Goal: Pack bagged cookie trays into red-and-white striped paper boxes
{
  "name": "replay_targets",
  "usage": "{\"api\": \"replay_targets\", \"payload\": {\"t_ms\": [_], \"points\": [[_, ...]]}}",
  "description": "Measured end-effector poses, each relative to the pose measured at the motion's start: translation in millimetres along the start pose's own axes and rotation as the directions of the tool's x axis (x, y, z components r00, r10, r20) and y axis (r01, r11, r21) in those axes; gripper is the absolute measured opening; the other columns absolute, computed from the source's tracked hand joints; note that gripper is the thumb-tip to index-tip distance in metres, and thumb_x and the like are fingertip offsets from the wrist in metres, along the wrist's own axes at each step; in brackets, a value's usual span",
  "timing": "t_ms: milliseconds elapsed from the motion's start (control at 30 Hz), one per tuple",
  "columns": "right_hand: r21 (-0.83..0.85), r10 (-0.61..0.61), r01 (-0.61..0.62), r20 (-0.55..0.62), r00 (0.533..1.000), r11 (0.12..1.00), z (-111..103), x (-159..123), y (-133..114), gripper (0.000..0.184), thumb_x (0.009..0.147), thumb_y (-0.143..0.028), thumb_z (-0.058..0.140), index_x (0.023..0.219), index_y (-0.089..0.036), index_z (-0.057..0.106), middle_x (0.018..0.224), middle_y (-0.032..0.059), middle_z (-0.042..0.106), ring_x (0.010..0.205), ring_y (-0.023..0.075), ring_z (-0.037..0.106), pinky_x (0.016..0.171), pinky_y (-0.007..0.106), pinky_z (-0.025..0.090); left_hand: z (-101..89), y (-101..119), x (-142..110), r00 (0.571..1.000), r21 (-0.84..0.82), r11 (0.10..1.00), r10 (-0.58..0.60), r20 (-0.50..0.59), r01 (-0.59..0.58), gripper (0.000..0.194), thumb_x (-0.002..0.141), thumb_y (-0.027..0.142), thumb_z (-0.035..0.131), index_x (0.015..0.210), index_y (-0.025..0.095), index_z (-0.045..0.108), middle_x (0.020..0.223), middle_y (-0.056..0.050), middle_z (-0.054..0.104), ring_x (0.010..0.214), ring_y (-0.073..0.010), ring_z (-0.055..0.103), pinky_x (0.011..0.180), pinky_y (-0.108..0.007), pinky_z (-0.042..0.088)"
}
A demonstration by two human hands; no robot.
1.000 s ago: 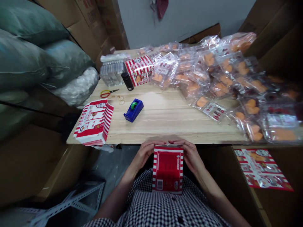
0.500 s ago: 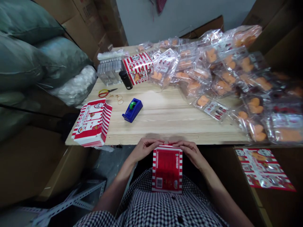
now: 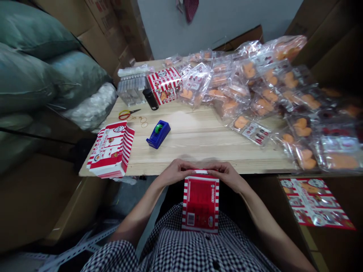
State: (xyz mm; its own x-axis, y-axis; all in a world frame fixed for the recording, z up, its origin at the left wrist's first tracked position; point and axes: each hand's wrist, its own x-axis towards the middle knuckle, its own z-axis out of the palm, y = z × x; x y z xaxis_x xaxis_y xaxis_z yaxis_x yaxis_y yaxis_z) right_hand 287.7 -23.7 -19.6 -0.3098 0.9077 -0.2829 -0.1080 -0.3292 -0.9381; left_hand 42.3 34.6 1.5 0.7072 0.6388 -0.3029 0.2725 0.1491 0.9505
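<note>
A red box (image 3: 200,202) with red-and-white striped sides rests against my checked shirt, its printed panel and barcode facing up. Both hands grip its far end by the table's front edge. My left hand (image 3: 177,172) pinches the left corner, thumb on the near side and fingers over the top. Opposite it, my right hand (image 3: 227,174) pinches the right corner the same way. A white strip of the box's end shows between the thumbs. The fingertips behind that end are partly hidden.
On the table (image 3: 187,147) are a blue tape dispenser (image 3: 159,135), scissors (image 3: 129,114), a stack of flat printed boxes (image 3: 110,151), a black bottle (image 3: 151,99) and an assembled box (image 3: 166,85). Clear bags with orange pieces (image 3: 263,102) cover the right side. Printed sheets (image 3: 316,204) lie lower right.
Both hands have closed in over the box's far end, thumbs nearer each other. A white strip now shows at that end. The view has shifted slightly.
</note>
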Motion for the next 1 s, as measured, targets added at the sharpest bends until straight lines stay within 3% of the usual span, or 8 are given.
{"api": "replay_targets", "payload": {"t_ms": [167, 333, 533, 667, 767, 867, 1000], "points": [[0.108, 0.06, -0.052, -0.07, 0.996, 0.993, 6.7, 3.1, 2.6, 0.023, 0.069, -0.036, 0.086, 0.084, -0.021, 0.079, 0.083, 0.0024, 0.079, 0.074, 0.0178, 0.072, 0.078, 0.034, 0.055, 1.6, -4.3, 6.5, 0.997, -0.049, 0.997, -0.062, -0.036, 0.06, 0.03, 0.084, 0.032, 0.069, 0.109, 0.018, 0.078, 0.096, -0.009, 0.079, 0.078, -0.0197, 0.071, 0.072, -0.028, 0.052], [0.146, 0.072, -0.06, -0.078, 0.994, 0.987, 7.9, 4.3, 6.1, 0.021, 0.069, -0.035, 0.086, 0.083, -0.021, 0.078, 0.083, 0.0023, 0.079, 0.074, 0.0166, 0.071, 0.077, 0.032, 0.054, 0.4, -4.1, 11.5, 0.995, -0.062, 0.994, -0.095, -0.038, 0.093, 0.026, 0.082, 0.032, 0.071, 0.101, 0.016, 0.08, 0.089, -0.009, 0.079, 0.075, -0.0196, 0.07, 0.069, -0.028, 0.052], [0.138, 0.065, -0.053, -0.082, 0.995, 0.989, 6.1, -1.8, 8.6, 0.028, 0.068, -0.042, 0.087, 0.081, -0.02, 0.078, 0.08, 0.0027, 0.078, 0.071, 0.0167, 0.071, 0.073, 0.03, 0.054, 8.3, 2.0, 2.1, 0.998, 0.069, 0.997, 0.019, -0.053, -0.015, 0.029, 0.088, 0.035, 0.065, 0.103, 0.016, 0.079, 0.09, -0.007, 0.079, 0.085, -0.0229, 0.071, 0.076, -0.031, 0.054], [0.035, 0.019, -0.017, -0.035, 0.999, 0.999, 6.0, -12.1, 9.9, 0.035, 0.08, -0.051, 0.077, 0.096, -0.021, 0.079, 0.096, 0.0063, 0.079, 0.086, 0.0227, 0.073, 0.083, 0.037, 0.055, 10.2, 7.2, -13.3, 0.994, 0.161, 0.982, 0.108, -0.03, -0.102, 0.031, 0.096, 0.035, 0.055, 0.115, 0.021, 0.075, 0.106, -0.005, 0.078, 0.099, -0.0232, 0.07, 0.09, -0.035, 0.053], [-0.071, -0.043, 0.043, -0.001, 0.999, 0.997, 4.6, -23.2, 10.5, 0.034, 0.09, -0.05, 0.066, 0.112, -0.026, 0.076, 0.115, 0.0068, 0.076, 0.108, 0.0263, 0.07, 0.099, 0.045, 0.051, 10.7, 10.0, -26.6, 0.988, 0.182, 0.971, 0.156, -0.004, -0.152, 0.034, 0.098, 0.033, 0.053, 0.128, 0.027, 0.068, 0.124, -0.005, 0.072, 0.112, -0.023, 0.067, 0.102, -0.04, 0.049], [-0.168, -0.135, 0.144, 0.064, 0.989, 0.975, 4.0, -33.4, 9.3, 0.03, 0.095, -0.042, 0.064, 0.122, -0.033, 0.071, 0.134, 0.0031, 0.067, 0.134, 0.0251, 0.054, 0.117, 0.049, 0.035, 13.2, 9.0, -37.1, 0.984, 0.171, 0.97, 0.178, -0.025, -0.172, 0.038, 0.095, 0.033, 0.06, 0.133, 0.029, 0.064, 0.135, -0.006, 0.066, 0.124, -0.0248, 0.062, 0.109, -0.045, 0.045], [-0.268, -0.221, 0.246, 0.119, 0.968, 0.931, 9.1, -39.6, 6.6, 0.033, 0.1, -0.038, 0.055, 0.132, -0.037, 0.064, 0.145, 0.0006, 0.058, 0.147, 0.0221, 0.036, 0.123, 0.052, 0.024, 16.8, 1.6, -42.6, 0.985, 0.137, 0.979, 0.163, -0.063, -0.153, 0.036, 0.094, 0.033, 0.061, 0.131, 0.031, 0.065, 0.135, -0.005, 0.066, 0.125, -0.0253, 0.062, 0.111, -0.047, 0.044]]}}
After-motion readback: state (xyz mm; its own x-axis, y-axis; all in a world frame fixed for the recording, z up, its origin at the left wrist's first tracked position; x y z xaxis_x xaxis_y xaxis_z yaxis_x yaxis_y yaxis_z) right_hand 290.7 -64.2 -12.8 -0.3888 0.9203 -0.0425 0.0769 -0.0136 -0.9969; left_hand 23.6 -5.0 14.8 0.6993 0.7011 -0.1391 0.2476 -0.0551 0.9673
